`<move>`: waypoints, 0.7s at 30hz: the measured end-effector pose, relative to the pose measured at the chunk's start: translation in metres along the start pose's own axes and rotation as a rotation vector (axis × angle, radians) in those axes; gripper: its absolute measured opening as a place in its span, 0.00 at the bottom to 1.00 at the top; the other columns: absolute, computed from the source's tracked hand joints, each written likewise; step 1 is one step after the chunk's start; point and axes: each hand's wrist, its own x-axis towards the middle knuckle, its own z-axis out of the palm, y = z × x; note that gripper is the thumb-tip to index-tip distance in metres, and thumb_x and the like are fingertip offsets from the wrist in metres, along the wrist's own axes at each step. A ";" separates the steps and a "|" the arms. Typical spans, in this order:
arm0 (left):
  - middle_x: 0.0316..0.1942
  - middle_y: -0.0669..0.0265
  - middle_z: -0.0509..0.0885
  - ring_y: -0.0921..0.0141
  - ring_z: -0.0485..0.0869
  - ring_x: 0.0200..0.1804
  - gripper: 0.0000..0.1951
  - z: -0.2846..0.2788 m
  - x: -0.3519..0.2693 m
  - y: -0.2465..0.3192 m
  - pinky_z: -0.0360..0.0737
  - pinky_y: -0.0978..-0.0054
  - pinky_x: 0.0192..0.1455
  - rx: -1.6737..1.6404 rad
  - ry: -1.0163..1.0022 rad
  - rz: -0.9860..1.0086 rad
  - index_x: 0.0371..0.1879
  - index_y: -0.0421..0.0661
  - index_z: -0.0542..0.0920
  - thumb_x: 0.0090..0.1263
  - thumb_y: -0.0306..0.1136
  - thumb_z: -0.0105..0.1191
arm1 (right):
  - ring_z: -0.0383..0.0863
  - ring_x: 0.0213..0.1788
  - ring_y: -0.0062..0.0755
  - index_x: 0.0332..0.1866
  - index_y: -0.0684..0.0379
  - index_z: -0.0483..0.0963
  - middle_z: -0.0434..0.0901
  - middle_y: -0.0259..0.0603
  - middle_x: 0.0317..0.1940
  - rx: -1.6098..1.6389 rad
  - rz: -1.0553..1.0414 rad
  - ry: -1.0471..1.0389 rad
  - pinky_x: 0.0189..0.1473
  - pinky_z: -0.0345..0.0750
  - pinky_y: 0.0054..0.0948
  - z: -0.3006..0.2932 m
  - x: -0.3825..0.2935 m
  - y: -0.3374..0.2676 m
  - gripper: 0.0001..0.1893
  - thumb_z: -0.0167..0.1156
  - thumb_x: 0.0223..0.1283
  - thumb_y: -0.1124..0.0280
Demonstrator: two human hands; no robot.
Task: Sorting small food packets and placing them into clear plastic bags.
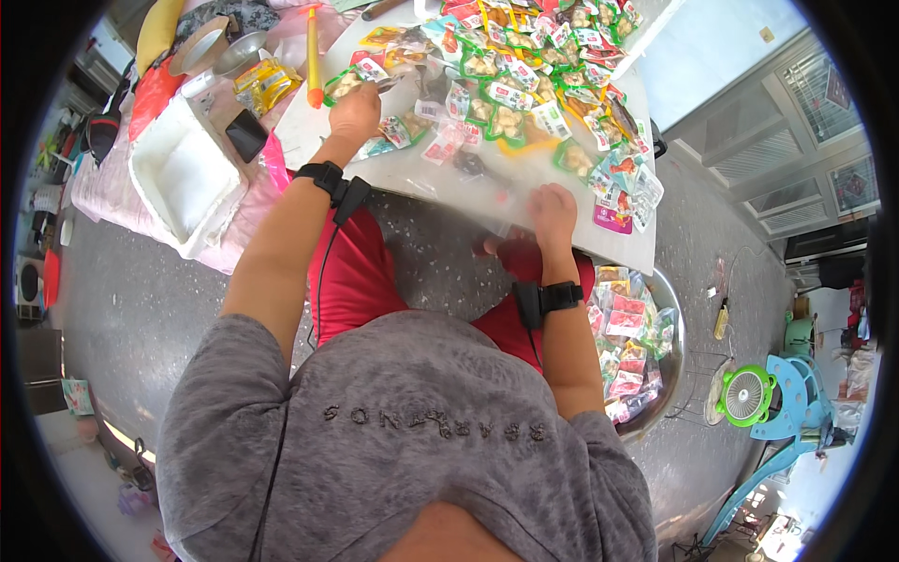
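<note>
At the left side of the white table, my left hand has its curled fingers against a green-edged snack packet. My own hand hides whether it grips that packet. A small dark packet lies right beside the fingertips. My right hand is over the table's near edge, its fingers bent and blurred; I cannot tell whether anything is in it. Between my hands lie a few packets, among them a pale pink one. A large heap of sealed snack packets covers the far side.
A white foam box, a black phone and a yellow packet sit on a pink cloth at left. A yellow-orange stick lies along the table's left side. Below right stands a metal basin full of packets, near a green fan.
</note>
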 end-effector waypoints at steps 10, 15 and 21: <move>0.14 0.63 0.66 0.76 0.63 0.19 0.06 -0.043 -0.020 0.042 0.64 0.78 0.23 -0.855 0.199 0.044 0.21 0.40 0.67 0.56 0.29 0.41 | 0.71 0.29 0.21 0.37 0.63 0.63 0.69 0.36 0.30 -0.101 -0.084 0.037 0.25 0.69 0.16 0.019 -0.029 -0.041 0.10 0.50 0.48 0.74; 0.17 0.72 0.68 0.82 0.64 0.20 0.06 -0.033 -0.060 0.088 0.62 0.84 0.21 -1.400 -0.173 -0.122 0.26 0.41 0.71 0.57 0.28 0.38 | 0.70 0.33 0.20 0.40 0.65 0.63 0.69 0.36 0.31 -0.245 -0.276 -0.078 0.29 0.70 0.17 0.033 -0.056 -0.047 0.12 0.49 0.49 0.73; 0.33 0.60 0.72 0.65 0.71 0.37 0.12 -0.029 -0.122 0.150 0.67 0.74 0.40 -0.872 -0.006 0.526 0.37 0.42 0.71 0.53 0.23 0.43 | 0.67 0.39 0.22 0.44 0.63 0.59 0.66 0.36 0.37 -0.154 -0.269 -0.310 0.42 0.65 0.20 0.050 -0.085 -0.047 0.17 0.51 0.48 0.73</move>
